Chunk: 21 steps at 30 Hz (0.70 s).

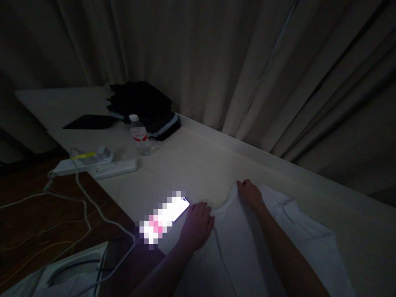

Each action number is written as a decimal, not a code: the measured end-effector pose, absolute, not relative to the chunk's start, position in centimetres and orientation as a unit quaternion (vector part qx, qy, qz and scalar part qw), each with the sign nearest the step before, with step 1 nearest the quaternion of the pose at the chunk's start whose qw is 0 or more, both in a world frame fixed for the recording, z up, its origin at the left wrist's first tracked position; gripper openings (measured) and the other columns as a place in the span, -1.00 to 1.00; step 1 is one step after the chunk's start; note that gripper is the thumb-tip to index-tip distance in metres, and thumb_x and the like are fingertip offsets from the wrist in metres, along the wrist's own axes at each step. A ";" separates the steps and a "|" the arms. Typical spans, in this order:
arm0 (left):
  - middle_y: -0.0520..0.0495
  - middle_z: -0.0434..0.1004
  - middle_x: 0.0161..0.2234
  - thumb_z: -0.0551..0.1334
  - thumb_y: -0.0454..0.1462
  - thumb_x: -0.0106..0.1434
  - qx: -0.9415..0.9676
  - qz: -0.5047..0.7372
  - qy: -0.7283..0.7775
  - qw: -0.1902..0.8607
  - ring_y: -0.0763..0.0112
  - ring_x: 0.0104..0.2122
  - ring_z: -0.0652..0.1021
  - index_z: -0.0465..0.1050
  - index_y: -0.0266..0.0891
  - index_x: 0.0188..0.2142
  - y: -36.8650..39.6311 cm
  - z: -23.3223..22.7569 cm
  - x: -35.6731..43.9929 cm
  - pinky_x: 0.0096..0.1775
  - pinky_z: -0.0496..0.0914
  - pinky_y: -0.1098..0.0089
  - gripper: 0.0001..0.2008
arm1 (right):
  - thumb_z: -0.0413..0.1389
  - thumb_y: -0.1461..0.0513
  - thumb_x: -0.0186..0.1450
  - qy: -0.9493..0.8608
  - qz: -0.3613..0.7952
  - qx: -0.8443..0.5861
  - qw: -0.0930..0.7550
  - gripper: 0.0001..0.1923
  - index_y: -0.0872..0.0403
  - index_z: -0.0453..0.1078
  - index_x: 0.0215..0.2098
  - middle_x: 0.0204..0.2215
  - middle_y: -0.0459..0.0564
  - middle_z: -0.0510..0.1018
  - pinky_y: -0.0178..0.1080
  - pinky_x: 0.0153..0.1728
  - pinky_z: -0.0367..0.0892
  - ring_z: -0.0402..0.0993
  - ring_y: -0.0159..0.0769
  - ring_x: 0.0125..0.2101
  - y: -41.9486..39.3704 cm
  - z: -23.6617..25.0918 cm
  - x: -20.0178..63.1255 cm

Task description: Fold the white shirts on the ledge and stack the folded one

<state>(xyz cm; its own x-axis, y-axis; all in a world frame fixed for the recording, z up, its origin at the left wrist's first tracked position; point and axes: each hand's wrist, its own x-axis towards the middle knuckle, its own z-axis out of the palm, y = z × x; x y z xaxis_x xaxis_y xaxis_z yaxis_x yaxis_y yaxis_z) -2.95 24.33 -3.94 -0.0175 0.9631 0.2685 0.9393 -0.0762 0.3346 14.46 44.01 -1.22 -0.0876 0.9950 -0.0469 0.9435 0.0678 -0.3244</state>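
Observation:
A white cloth garment (233, 239), which looks like a shirt, is spread over the pale tabletop in front of me in dim light. My right hand (251, 194) is closed on its far edge, pinching the fabric beside a curved edge that resembles a neckline. On the garment's left side, my left hand (197, 225) lies low with its fingers stretched forward and its thumb apart, touching the cloth edge. Just left of that hand is a phone (185, 202) with a bright screen, mostly blurred out by pixelation.
Folded dark clothes (142, 101) are stacked at the back, near a water bottle (140, 138) and a flat black object (89, 121). A power strip (66, 166) and white cables (93, 202) lie left. An open white box (74, 268) is lower left. Curtains (201, 62) hang behind.

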 end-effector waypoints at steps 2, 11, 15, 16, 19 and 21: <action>-0.21 0.41 -0.01 0.00 -0.20 0.31 0.703 0.216 0.677 0.025 0.16 0.03 0.38 0.35 -0.24 -0.07 24.3 -3.9 -2.9 0.08 0.21 0.08 -0.71 | -0.10 -0.09 0.28 -0.731 0.162 -0.657 0.090 -0.53 0.10 0.42 -0.36 -0.39 0.09 0.55 -0.26 -0.37 0.20 0.46 -0.23 -0.35 44.2 -1.2 15.0; -0.14 0.42 -0.09 0.07 -0.20 0.28 0.738 0.227 0.635 0.022 0.21 -0.04 0.39 0.33 -0.21 -0.12 23.8 -3.4 -2.9 0.07 0.19 0.07 -0.78 | -0.07 0.11 0.29 -0.737 0.198 -0.630 0.142 -0.73 0.08 0.39 -0.32 -0.35 0.03 0.55 -0.33 -0.38 0.19 0.43 -0.31 -0.35 45.4 -1.7 15.4; -0.08 0.45 -0.20 0.07 -0.23 0.29 0.753 0.213 0.622 0.010 0.28 -0.14 0.41 0.36 -0.20 -0.24 24.1 -3.6 -2.9 0.01 0.25 0.16 -0.86 | -0.03 0.17 0.27 -0.741 0.202 -0.621 0.155 -0.82 0.05 0.37 -0.32 -0.38 0.02 0.54 -0.32 -0.37 0.18 0.41 -0.31 -0.37 45.0 -2.4 16.0; -0.07 0.46 -0.22 0.07 -0.27 0.30 0.756 0.206 0.621 0.004 0.30 -0.16 0.41 0.36 -0.20 -0.25 24.2 -3.7 -3.0 -0.02 0.27 0.19 -0.87 | -0.03 0.18 0.26 -0.742 0.203 -0.619 0.159 -0.83 0.05 0.37 -0.33 -0.40 0.01 0.53 -0.32 -0.37 0.17 0.41 -0.31 -0.38 44.9 -2.6 16.1; -0.08 0.46 -0.25 0.06 -0.35 0.28 0.760 0.192 0.621 -0.010 0.31 -0.20 0.42 0.37 -0.22 -0.26 24.3 -4.0 -3.0 -0.06 0.29 0.23 -0.87 | -0.04 0.22 0.23 -0.741 0.212 -0.611 0.179 -0.87 0.03 0.34 -0.32 -0.42 -0.02 0.51 -0.31 -0.38 0.16 0.39 -0.32 -0.41 44.8 -3.1 16.4; -0.08 0.46 -0.24 0.08 -0.36 0.26 0.761 0.190 0.620 -0.006 0.30 -0.19 0.42 0.37 -0.22 -0.25 24.2 -4.1 -3.0 -0.06 0.30 0.23 -0.87 | -0.03 0.26 0.19 -0.739 0.221 -0.606 0.197 -0.87 0.02 0.32 -0.31 -0.44 -0.06 0.50 -0.32 -0.39 0.17 0.38 -0.33 -0.42 44.9 -3.3 16.5</action>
<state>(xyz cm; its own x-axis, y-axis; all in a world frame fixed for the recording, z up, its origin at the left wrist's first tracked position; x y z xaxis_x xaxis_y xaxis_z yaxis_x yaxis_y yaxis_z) -3.05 24.24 -4.14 0.1587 0.9418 0.2965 0.9464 -0.2306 0.2260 16.49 44.91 -3.34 -0.1881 0.9819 0.0244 0.8077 0.1688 -0.5649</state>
